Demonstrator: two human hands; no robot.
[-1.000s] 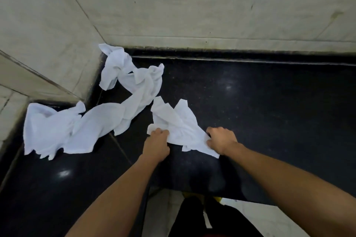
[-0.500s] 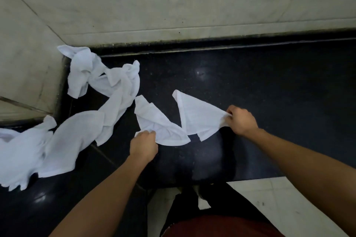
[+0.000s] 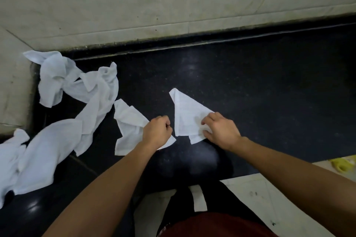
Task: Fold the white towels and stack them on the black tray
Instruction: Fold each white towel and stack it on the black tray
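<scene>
White towels [image 3: 57, 140] strewn over a dark polished surface [image 3: 260, 92] under a pale wall [image 3: 173, 5], most in a tangled heap [image 3: 81, 90] at far left, two lying singly near the middle. Looks like the opening step: separating single pieces and laying one out, with nothing folded yet and no stack begun. Flatter towel [image 3: 185, 115] spread as a rough triangle just right of centre, tip toward the wall, a small flap poking out at the near edge. Crumpled towel [image 3: 128, 123] just left of it, parted from it by a narrow strip of dark surface and close beside the tail of the heap. Right hand [image 3: 221, 131] set palm down on the flatter towel's near right corner, fingers bent and clamping the cloth, forearm angled in from the right. Left hand [image 3: 157, 132] bunched like a fist over the crumpled towel's near right corner, apparently pinching it, the contact itself hidden under the knuckles. Calls next, probably, for letting go of the crumpled piece, bringing both hands to the flatter one, spreading it square and smoothing the flap before laying edge to edge. No black tray distinguishable from the dark surface here; stacking spot impossible to tell.
</scene>
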